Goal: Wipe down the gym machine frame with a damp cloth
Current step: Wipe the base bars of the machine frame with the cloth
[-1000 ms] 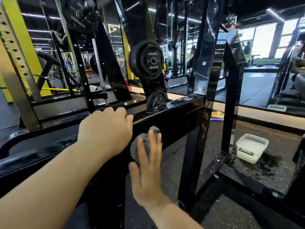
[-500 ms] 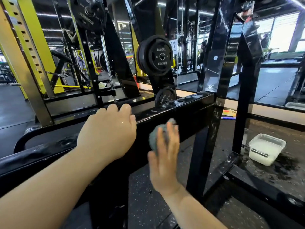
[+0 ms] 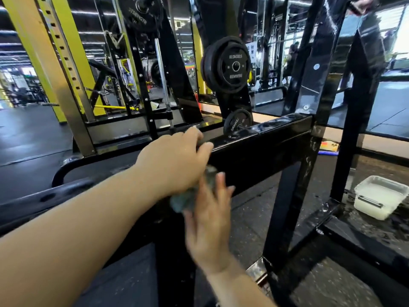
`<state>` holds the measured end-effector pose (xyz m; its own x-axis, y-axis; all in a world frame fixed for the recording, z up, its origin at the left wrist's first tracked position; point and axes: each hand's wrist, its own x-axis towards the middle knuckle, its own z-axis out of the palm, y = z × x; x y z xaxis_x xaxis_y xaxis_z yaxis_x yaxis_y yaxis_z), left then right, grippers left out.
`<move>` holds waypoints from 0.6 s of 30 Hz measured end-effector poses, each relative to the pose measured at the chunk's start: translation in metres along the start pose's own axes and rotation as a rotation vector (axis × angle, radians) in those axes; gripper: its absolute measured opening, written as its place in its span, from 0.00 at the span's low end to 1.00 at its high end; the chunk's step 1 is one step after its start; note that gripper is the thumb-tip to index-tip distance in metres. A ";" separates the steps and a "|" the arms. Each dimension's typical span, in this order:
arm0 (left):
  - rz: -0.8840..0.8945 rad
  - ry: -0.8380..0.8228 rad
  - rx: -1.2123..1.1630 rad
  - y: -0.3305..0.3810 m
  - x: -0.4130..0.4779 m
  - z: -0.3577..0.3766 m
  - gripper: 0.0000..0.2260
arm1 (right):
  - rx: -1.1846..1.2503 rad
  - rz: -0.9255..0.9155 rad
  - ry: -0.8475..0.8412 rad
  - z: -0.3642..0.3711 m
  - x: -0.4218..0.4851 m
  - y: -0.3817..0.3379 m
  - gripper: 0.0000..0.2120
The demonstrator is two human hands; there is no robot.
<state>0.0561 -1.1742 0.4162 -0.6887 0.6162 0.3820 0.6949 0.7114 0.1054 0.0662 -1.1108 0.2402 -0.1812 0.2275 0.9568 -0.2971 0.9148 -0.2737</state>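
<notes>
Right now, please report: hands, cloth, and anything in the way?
Left hand holds frame bar top. Right hand, fingers straight, presses cloth on bar side. Nothing blocks bar; white tub apart on floor.

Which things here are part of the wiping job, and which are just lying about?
Job: cloth, pressed by the right hand against the black frame bar; left hand holding the bar's top; white tub on the floor, likely rinse water.
Lying about: weight plates; yellow rack; coloured items on the floor.
</notes>
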 end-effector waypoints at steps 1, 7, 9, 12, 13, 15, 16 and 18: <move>0.018 -0.029 0.017 -0.003 -0.009 -0.009 0.19 | -0.040 0.056 0.052 -0.003 0.008 0.011 0.25; 0.123 0.284 0.192 -0.078 -0.074 -0.078 0.32 | 0.186 0.402 0.135 0.007 0.021 -0.030 0.27; 0.186 0.427 0.100 -0.115 -0.085 -0.086 0.31 | 0.160 0.140 0.051 0.030 -0.008 -0.082 0.28; 0.020 0.489 -0.299 -0.167 -0.094 -0.066 0.29 | 0.047 -0.169 -0.027 0.038 -0.021 -0.081 0.28; -0.133 0.481 -0.496 -0.170 -0.101 -0.058 0.28 | 0.014 -0.148 -0.011 0.032 -0.017 -0.064 0.27; -0.395 0.359 -0.959 -0.168 -0.112 -0.038 0.23 | 0.011 0.191 0.065 0.017 -0.002 -0.030 0.26; -0.434 0.329 -1.073 -0.163 -0.122 -0.029 0.19 | 0.041 0.433 0.108 0.011 0.007 -0.026 0.26; -0.434 0.347 -1.135 -0.149 -0.138 -0.019 0.13 | 0.107 0.643 0.159 0.015 0.013 -0.051 0.27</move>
<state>0.0519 -1.3718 0.3649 -0.9332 0.1619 0.3207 0.3304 0.0366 0.9431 0.0644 -1.1594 0.2655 -0.2153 0.7702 0.6003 -0.2689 0.5442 -0.7947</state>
